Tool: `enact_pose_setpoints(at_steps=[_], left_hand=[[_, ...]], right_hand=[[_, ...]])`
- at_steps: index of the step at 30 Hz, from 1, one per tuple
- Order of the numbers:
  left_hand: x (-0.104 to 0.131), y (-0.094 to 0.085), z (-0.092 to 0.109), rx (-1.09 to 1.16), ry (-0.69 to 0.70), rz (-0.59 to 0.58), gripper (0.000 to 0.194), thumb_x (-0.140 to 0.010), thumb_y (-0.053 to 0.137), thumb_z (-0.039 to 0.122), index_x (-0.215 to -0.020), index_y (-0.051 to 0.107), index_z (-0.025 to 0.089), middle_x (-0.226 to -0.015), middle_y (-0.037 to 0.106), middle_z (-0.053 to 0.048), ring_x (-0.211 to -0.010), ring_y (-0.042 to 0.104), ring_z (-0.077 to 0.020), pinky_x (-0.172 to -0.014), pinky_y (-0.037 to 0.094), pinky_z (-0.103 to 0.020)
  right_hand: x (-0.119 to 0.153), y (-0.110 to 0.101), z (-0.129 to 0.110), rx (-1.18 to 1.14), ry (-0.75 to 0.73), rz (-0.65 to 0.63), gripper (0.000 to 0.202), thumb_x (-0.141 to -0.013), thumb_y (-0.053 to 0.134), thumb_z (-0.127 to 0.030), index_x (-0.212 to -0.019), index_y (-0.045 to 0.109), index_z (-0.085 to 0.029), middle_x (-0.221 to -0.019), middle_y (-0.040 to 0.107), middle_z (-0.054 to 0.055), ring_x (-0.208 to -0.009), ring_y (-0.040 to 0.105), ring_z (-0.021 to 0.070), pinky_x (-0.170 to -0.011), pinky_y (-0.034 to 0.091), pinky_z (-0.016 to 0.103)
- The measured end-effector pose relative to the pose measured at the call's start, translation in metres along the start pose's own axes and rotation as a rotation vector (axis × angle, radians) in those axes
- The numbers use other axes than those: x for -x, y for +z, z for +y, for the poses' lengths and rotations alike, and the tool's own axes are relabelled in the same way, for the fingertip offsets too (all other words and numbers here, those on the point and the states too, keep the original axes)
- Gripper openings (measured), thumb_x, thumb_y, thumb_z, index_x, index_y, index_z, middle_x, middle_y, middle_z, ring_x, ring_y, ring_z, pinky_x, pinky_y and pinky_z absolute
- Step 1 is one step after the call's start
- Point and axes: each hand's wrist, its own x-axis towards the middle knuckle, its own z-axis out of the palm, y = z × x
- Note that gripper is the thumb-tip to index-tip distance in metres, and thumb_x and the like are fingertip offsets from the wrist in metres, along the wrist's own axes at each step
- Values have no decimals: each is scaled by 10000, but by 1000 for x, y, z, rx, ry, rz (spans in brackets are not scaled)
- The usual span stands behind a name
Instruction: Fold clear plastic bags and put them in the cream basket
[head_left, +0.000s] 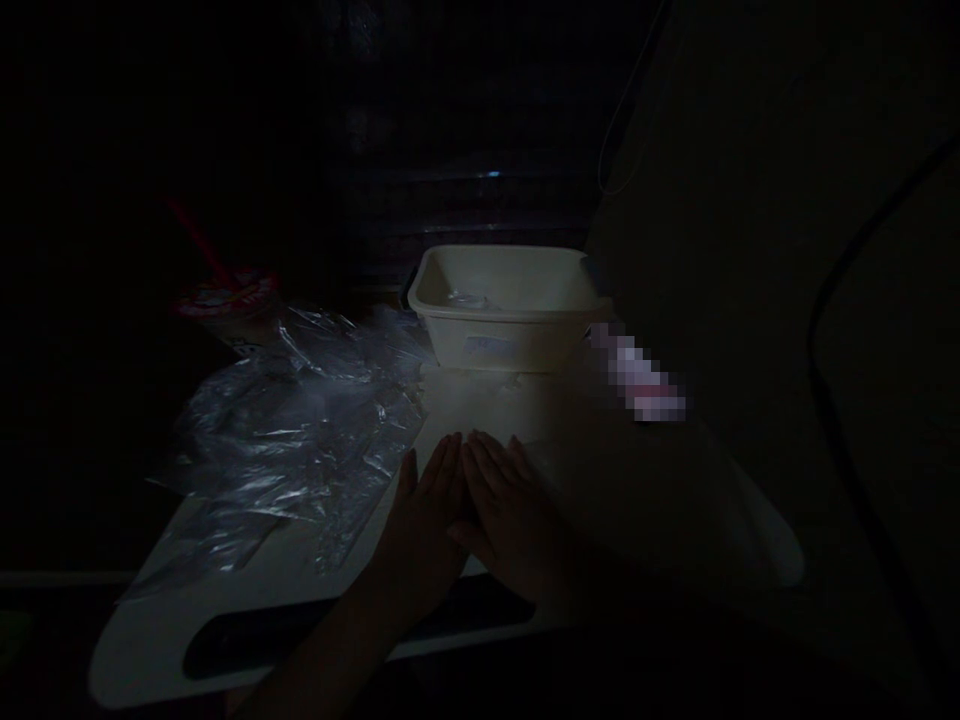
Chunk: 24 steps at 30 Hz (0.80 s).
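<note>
The scene is very dark. My left hand lies palm down over a small white table, its fingers stretched forward. Right beside it, my right hand rests in the same way, fingers extended and its thumb reaching across to the left hand. The two hands meet at their inner sides, and neither visibly holds anything. Clear plastic bags lie in a crinkled heap just left of my left hand. Beyond the fingertips stands a cream plastic basin with a little clear plastic inside.
A cup with a red patterned lid and a red straw stands behind the bags at left. Right of the basin is a pixelated, pinkish-white item. A dark cable hangs at far right. The table's near edge has a dark slot.
</note>
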Motion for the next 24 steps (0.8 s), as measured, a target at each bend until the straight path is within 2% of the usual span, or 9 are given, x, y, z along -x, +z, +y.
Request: enact_pose_setpoints(at_steps=[9, 13, 17, 24], left_hand=[[-1, -8, 0, 3, -5, -59, 533, -756, 299, 288, -1240, 255, 70, -1310, 226, -153, -1208, 123, -276, -929, 110, -518], [0, -12, 0, -12, -16, -89, 548, -735, 309, 265, -1235, 254, 46, -1317, 193, -160, -1210, 112, -271, -933, 123, -512], [-1, -10, 1, -35, -36, -69, 538, -748, 294, 253, -1239, 238, 43, -1318, 193, -158, -1212, 107, -259, -939, 124, -507], [-3, -8, 3, -44, -45, -52, 482, -810, 232, 273, -1228, 260, 34, -1308, 212, -168, -1207, 138, -258, -933, 149, -513]], right_hand=[[4, 3, 4, 63, 33, -3, 618, -784, 278, -474, -1233, 284, -50, -1293, 264, 153, -1209, 144, 248, -978, 90, 460], [8, 4, 8, 86, 38, -3, 626, -784, 267, -482, -1231, 286, -45, -1291, 266, 160, -1207, 146, 257, -970, 76, 480], [10, 6, 13, 121, 63, 31, 623, -781, 268, -492, -1219, 308, -50, -1282, 280, 169, -1201, 168, 264, -958, 76, 499], [15, 7, 24, 150, 99, 68, 603, -782, 289, -470, -1208, 323, -45, -1273, 291, 182, -1190, 199, 266, -942, 135, 493]])
